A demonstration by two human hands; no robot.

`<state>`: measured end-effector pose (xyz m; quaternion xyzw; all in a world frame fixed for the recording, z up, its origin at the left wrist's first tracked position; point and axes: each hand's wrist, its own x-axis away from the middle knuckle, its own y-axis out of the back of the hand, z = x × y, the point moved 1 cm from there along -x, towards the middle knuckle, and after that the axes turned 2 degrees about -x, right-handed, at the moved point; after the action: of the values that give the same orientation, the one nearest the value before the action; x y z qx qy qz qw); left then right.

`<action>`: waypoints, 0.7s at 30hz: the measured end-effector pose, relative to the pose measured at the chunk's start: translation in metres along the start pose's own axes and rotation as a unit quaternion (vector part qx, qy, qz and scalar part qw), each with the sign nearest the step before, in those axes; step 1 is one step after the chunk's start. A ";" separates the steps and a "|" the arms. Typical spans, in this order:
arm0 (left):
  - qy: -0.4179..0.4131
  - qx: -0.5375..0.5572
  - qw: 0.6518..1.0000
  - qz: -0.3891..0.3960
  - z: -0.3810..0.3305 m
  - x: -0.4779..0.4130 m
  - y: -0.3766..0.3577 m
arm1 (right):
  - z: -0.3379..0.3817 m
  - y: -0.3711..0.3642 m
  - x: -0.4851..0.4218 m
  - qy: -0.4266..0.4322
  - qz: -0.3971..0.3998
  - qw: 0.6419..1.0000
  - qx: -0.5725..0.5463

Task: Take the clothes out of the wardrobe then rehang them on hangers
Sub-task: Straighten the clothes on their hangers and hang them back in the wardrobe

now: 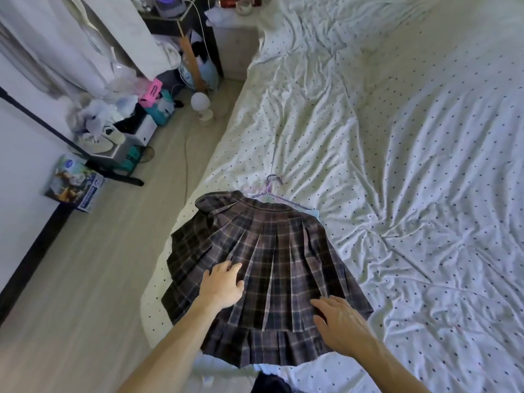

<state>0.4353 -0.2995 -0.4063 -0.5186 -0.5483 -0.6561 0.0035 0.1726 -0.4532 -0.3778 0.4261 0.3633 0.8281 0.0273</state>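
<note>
A dark plaid pleated skirt [272,251] lies spread flat near the left edge of the bed [397,165], waistband pointing away from me. A pale purple hanger [272,185] pokes out from under the waistband, its hook lying on the sheet. My left hand [222,285] rests on the skirt's left pleats with its fingers slightly bent. My right hand [340,321] lies flat on the skirt's lower right part, fingers straight. Neither hand grips the fabric. A second layer of plaid cloth shows beneath the hem.
The bed has a wrinkled white dotted sheet. To the left is pale floor with a cable, a round white lamp [200,102], shoes on boxes [113,137], a black rack leg [71,143] and a blue box [75,185]. A nightstand [235,38] stands at the back.
</note>
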 end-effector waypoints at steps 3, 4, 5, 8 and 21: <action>-0.019 -0.032 0.999 -0.016 0.009 -0.065 0.031 | 0.018 0.020 -0.061 -0.015 0.002 1.000 0.006; -0.022 -0.038 0.999 -0.021 0.011 -0.088 0.042 | 0.022 0.026 -0.080 -0.019 0.001 1.000 0.007; -0.026 -0.042 0.998 -0.026 0.012 -0.110 0.052 | 0.026 0.030 -0.099 -0.025 0.002 1.000 0.006; -0.037 -0.060 0.996 -0.055 0.013 -0.176 0.077 | 0.035 0.036 -0.153 -0.044 0.006 0.999 0.020; -0.083 -0.097 0.991 -0.041 0.016 -0.333 0.103 | 0.024 -0.006 -0.238 -0.111 0.054 0.992 -0.002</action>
<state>0.6587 -0.5169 -0.5625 -0.5466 -0.5011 -0.6603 -0.1189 0.3396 -0.5195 -0.5360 0.5345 0.3331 0.7764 0.0231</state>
